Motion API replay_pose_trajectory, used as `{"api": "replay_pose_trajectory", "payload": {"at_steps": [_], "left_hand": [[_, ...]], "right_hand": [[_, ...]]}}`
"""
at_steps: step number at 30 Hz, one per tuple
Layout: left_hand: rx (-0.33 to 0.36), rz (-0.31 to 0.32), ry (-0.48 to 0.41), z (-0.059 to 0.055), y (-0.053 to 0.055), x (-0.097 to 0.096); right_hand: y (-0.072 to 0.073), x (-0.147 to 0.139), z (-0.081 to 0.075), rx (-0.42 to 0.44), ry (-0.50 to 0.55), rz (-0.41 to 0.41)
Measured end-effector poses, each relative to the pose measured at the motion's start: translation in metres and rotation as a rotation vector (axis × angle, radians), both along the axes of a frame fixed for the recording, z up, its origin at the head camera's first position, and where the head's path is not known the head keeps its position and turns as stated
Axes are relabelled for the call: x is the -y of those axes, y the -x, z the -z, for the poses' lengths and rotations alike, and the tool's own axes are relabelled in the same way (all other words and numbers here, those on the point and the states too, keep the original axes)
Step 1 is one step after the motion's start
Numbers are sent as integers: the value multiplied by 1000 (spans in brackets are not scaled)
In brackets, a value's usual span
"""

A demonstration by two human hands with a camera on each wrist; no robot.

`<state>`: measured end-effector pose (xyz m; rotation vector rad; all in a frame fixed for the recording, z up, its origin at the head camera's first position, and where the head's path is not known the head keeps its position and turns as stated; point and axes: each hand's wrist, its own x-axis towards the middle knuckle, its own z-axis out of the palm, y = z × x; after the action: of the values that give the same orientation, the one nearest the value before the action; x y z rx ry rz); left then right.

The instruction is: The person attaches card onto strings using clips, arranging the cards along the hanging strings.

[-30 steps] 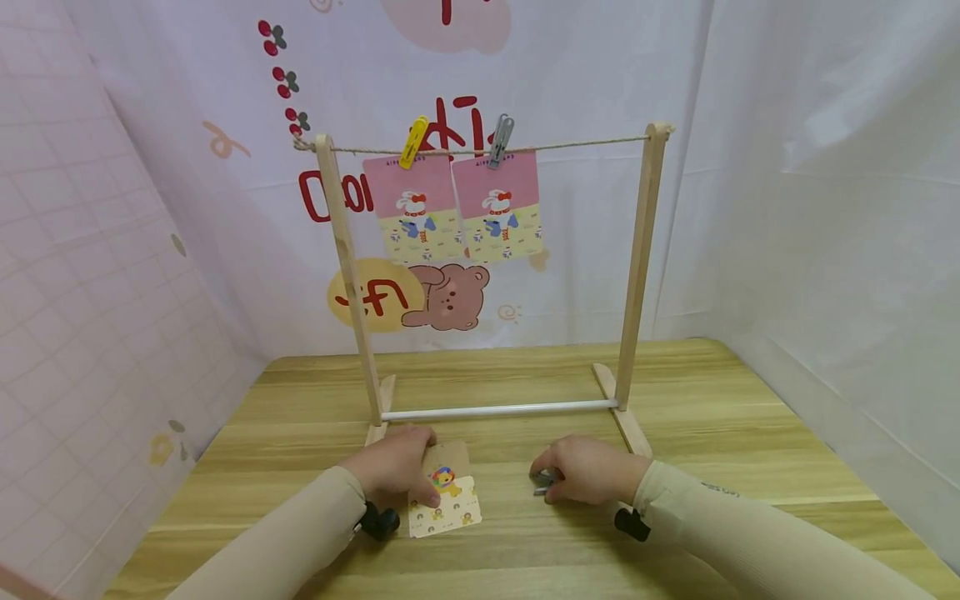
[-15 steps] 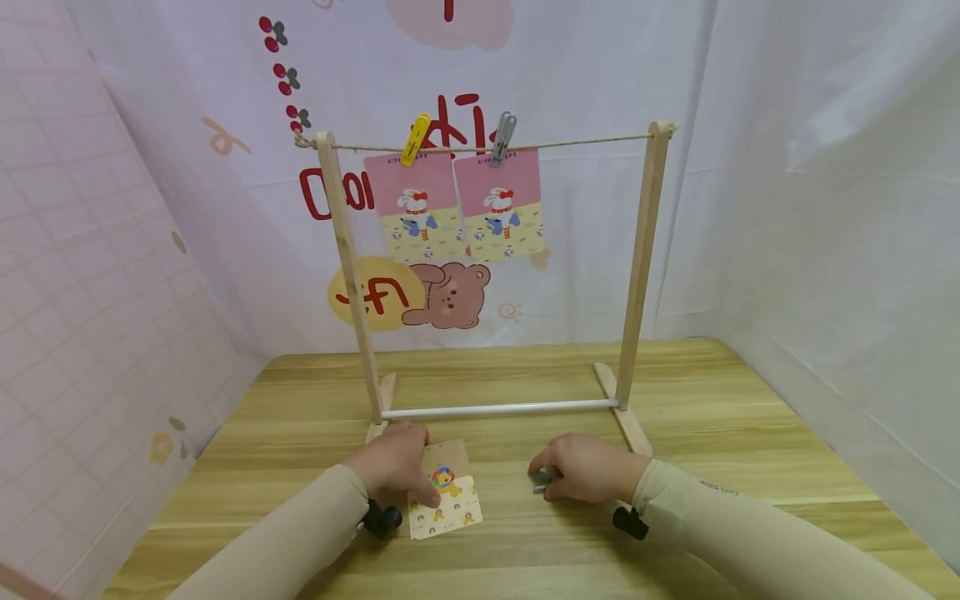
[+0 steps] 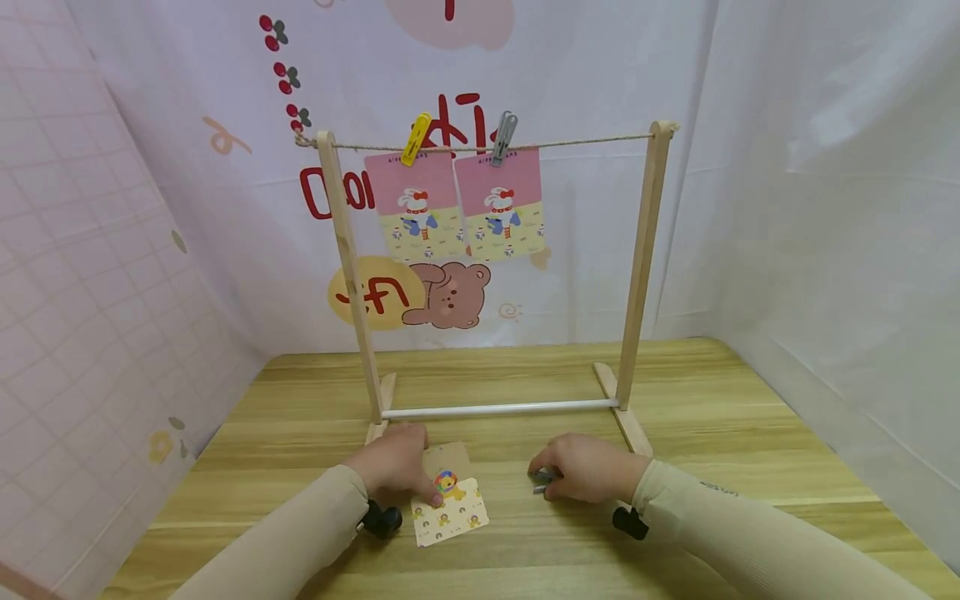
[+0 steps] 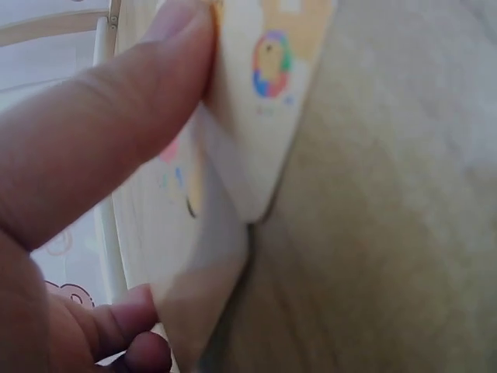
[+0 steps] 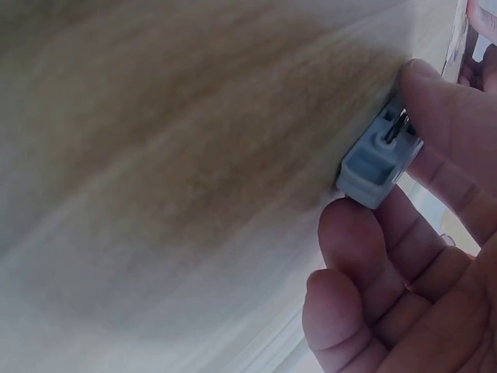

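Note:
My left hand (image 3: 396, 463) is over two overlapping cards on the wooden table. Its thumb lies on the cream card (image 3: 452, 515) printed with small lions, while the other fingers curl at the edge of the tan card (image 3: 453, 457) beneath. In the left wrist view the cream card (image 4: 260, 155) overlaps the lower card, whose edge meets the fingertips. To the right, my right hand (image 3: 588, 468) pinches a grey clothespin (image 3: 543, 478) low at the tabletop. The right wrist view shows this clothespin (image 5: 377, 159) between thumb and fingers, partly hidden by them.
Behind the hands stands a wooden frame (image 3: 641, 275) with a white crossbar (image 3: 501, 409). From its rope (image 3: 592, 140) hang two pink-and-yellow rabbit cards, a left card (image 3: 416, 204) under a yellow clothespin (image 3: 416, 140) and a right card (image 3: 501, 204) under another grey clothespin (image 3: 504, 140).
The cream lion card has shifted a little right and toward the person, turning slightly under the left thumb. The right hand stays in place with its clothespin.

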<state>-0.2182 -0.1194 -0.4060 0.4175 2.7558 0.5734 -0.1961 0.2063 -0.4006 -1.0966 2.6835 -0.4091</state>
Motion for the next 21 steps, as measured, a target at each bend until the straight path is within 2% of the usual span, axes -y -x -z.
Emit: {"api": "replay_pose_trajectory", "payload": {"at_steps": [7,14,18,21], "left_hand": [[-18,5,-133,3,-2,-2],[23,35,-275,10,-2,0],[46,20,-355,13,1,0],[30,-4,-389,14,3,-1]], "right_hand": [[-1,0,-1,-28,7,0],[1,-1,1,-75,31,19],[4,-2,4,-68,58,36],[6,-3,7,-67,69,49]]}}
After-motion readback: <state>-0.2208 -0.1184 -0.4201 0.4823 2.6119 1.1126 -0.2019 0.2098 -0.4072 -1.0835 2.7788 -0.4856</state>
